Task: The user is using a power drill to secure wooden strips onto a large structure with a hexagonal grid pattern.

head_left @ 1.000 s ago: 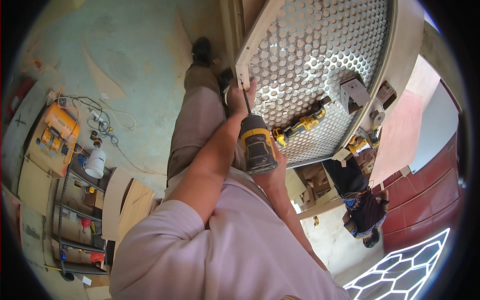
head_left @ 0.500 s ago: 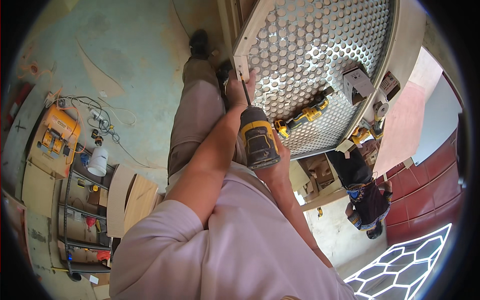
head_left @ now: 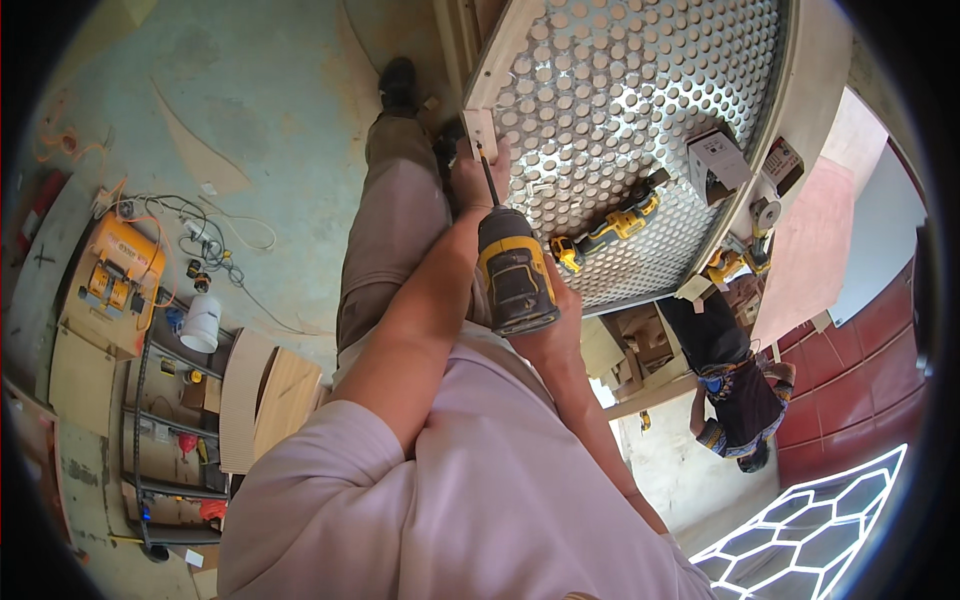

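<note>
My right hand [head_left: 556, 335] is wrapped round the grip of a black and yellow cordless drill [head_left: 518, 275], partly hidden behind its body. The long driver bit [head_left: 489, 180] points away from me, its tip at the face of a small pale wood block [head_left: 481, 130] at the corner of a wooden frame. Close below the tip, my left hand [head_left: 472, 183] closes on the block's near end. Its fingers are partly hidden by the bit and the wood. Inside the frame lies a metal panel [head_left: 590, 110] full of round holes.
On the panel rest a yellow and black power tool [head_left: 612, 228] and an open carton [head_left: 716, 165]. More yellow tools [head_left: 735, 265] sit at the frame's right edge. Another person [head_left: 735, 390] stands beyond it. An orange compressor [head_left: 125, 260], cables and shelving [head_left: 175, 490] are on the left.
The drill and both hands hold almost the same place, with the bit at the wood block. The other person's arm has shifted slightly.
</note>
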The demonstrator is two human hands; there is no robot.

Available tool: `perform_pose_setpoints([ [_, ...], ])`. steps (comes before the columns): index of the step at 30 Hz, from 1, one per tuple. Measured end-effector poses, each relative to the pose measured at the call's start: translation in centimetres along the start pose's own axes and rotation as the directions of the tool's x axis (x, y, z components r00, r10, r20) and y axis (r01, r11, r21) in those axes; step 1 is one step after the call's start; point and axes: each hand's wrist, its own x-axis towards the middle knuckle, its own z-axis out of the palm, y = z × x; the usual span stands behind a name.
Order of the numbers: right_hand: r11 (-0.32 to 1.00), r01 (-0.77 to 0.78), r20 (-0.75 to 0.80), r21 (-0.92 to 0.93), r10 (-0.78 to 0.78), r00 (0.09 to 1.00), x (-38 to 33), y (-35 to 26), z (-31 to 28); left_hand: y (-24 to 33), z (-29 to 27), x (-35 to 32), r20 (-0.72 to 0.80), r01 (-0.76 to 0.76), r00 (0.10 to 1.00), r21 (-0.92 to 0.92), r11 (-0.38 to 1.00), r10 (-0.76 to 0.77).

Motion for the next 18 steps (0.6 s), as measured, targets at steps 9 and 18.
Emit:
perform_pose_setpoints([
  [9,1.0,0.015,0.005,-0.004,-0.015,1.0,0.0,0.2,0.0,-1.0,0.5,0.1,-0.009,-0.004,1.0,0.058,0.998,0.004],
  [18,0.999,0.041,-0.011,0.001,-0.041,0.999,0.1,-0.2,0.1,-1.0,0.4,0.1,-0.022,-0.039,0.999,0.047,0.998,0.04],
])
